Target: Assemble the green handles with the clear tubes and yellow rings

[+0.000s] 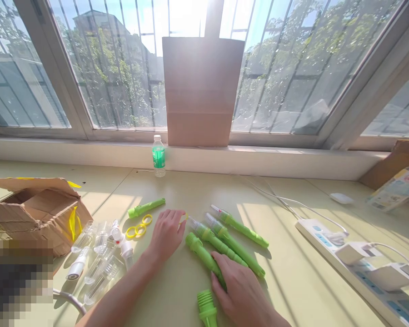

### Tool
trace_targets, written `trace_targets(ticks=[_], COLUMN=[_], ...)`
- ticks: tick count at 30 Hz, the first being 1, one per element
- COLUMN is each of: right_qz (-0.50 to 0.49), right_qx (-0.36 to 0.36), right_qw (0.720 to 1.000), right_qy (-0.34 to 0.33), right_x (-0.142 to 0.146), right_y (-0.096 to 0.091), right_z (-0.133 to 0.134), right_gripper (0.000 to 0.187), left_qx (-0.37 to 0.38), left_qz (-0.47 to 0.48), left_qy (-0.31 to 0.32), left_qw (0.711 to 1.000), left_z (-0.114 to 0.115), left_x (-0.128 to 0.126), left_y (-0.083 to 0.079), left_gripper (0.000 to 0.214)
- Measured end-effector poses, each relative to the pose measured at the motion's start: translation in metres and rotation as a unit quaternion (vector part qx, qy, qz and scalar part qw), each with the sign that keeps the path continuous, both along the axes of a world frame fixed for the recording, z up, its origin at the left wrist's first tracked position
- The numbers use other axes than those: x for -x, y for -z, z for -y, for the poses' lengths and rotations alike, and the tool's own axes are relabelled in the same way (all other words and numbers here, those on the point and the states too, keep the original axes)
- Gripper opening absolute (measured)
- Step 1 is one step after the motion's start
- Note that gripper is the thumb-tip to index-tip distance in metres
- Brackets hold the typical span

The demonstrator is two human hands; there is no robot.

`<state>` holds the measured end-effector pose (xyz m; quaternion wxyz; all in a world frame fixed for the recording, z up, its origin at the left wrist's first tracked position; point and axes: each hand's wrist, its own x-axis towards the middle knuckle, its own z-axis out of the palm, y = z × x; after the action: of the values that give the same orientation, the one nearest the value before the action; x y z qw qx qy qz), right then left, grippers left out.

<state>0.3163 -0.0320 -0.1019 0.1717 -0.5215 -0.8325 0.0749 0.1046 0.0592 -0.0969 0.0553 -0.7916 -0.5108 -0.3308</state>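
My left hand pinches a small yellow ring between thumb and fingers. My right hand is wrapped round a green threaded plastic tube, its open threaded end pointing towards my left hand. Beside it, several green tubes with clear tips lie slanted on the table. Nearest me, another green threaded tube lies close to my right wrist. Beyond my left hand are one more green tube and loose yellow rings.
Clear plastic caps and white-ended pieces lie left of my left forearm. A cardboard box stands further left. At the back is a bottle with a green label. On the right runs a power strip with plugged-in chargers and cables.
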Motion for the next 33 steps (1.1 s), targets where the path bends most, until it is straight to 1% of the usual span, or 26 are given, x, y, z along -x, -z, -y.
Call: trace_targets(ticks=[4,6,10,12,14,18,21,24,30,33], right_qz=[0.012,0.023,0.030,0.030,0.023,-0.005,-0.020,-0.034,-0.069,-0.090], right_qx=[0.020,0.028,0.035,0.034,0.033,0.041,0.039,0.035,0.008,-0.004], right_qw=[0.999,0.999,0.998,0.999,0.999,0.999,0.999,0.998,0.997,0.995], right_qy=[0.029,0.031,0.035,0.029,0.022,0.020,0.032,0.038,0.040,0.048], right_x=[0.001,0.001,0.000,0.000,-0.001,-0.001,-0.001,-0.002,-0.004,-0.005], right_y=[0.000,0.000,0.002,0.004,0.003,-0.001,-0.004,-0.002,0.004,0.004], right_z=[0.001,0.001,0.000,0.000,-0.001,-0.001,-0.001,-0.001,-0.003,-0.004], right_gripper=[0.019,0.017,0.018,0.018,0.017,0.014,0.015,0.019,0.022,0.024], left_qx=[-0.004,-0.002,-0.001,0.010,0.039,0.097,0.104,0.102,0.124,0.124], left_qz=[0.006,0.007,0.014,0.031,0.068,0.139,0.160,0.170,0.175,0.174], left_qy=[-0.001,-0.001,0.000,0.004,0.011,0.028,0.040,0.058,0.119,0.123], left_qw=[1.000,1.000,1.000,0.999,0.997,0.985,0.981,0.978,0.970,0.969], left_z=[-0.001,-0.002,0.000,0.001,0.003,0.003,0.002,0.003,0.011,0.011], left_x=[0.000,0.000,-0.001,-0.002,-0.004,-0.005,-0.005,-0.004,-0.007,-0.009], left_y=[0.002,0.003,0.002,0.001,0.000,0.000,-0.001,-0.003,-0.009,-0.008], left_gripper=[0.017,0.017,0.016,0.013,0.012,0.010,0.010,0.011,0.012,0.012])
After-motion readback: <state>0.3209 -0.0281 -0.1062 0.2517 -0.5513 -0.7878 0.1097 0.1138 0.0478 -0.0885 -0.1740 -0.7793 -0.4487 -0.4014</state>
